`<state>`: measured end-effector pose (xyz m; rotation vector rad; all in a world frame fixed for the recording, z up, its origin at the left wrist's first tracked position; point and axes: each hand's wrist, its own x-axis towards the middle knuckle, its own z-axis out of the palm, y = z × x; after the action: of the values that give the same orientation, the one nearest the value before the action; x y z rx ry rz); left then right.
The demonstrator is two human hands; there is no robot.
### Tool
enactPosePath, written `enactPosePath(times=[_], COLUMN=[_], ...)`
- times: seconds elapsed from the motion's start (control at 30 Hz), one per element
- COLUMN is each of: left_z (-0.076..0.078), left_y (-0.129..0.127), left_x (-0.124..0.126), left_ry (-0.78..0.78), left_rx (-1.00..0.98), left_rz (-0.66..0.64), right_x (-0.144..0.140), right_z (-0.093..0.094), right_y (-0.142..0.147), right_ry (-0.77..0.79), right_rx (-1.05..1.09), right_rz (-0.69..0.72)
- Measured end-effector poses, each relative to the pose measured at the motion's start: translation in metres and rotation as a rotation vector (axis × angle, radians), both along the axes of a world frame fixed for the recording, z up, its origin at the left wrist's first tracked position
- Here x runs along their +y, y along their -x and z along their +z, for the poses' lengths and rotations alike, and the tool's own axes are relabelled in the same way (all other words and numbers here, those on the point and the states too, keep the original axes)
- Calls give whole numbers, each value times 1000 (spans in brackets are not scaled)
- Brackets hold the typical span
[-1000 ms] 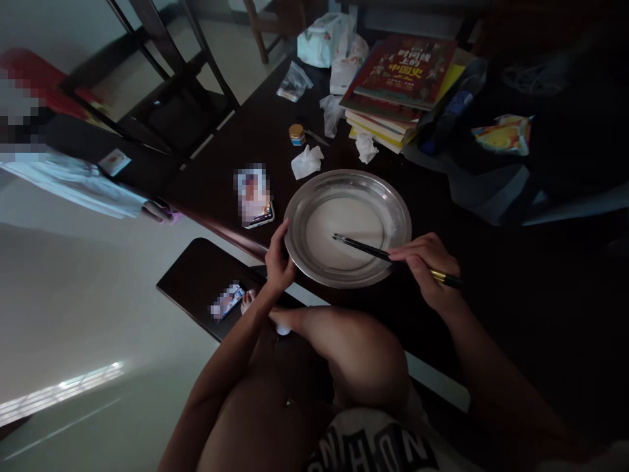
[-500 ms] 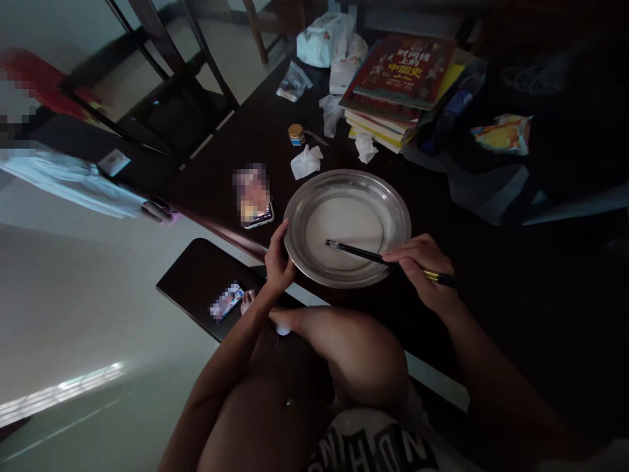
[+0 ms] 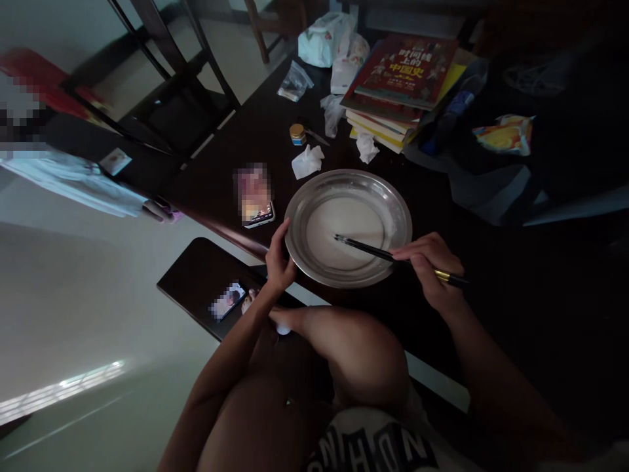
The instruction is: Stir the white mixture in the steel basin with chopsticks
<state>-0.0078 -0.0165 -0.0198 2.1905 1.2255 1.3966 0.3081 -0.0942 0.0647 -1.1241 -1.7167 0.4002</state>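
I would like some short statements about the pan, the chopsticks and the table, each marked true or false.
1. The right hand holds chopsticks with tips over the metal pan. True.
2. The left hand lies flat on the phone. False: it grips the pan's near rim; the phone lies beside the pan, untouched.
3. The pan holds a pale whitish liquid. True.
4. The stack of books sits inside the pan. False: it is on the table beyond the pan.
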Motion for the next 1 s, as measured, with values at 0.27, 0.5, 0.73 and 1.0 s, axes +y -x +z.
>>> enactPosePath(times=[0.27,0.5,0.73,1.0], left_z=[0,0,-1,0], left_y=[-1,0,0,1], left_x=[0,0,0,-1], left_ry=[26,34,54,56], left_rx=[-12,-11,-20,-16], left_rz=[18,-3,7,-22], right_x=[0,0,0,0], right_z=[0,0,0,1], right_y=[0,1,0,0], right_ry=[24,30,11,3], right_rx=[-34,-28,0,7], right_rz=[26,53,27,16])
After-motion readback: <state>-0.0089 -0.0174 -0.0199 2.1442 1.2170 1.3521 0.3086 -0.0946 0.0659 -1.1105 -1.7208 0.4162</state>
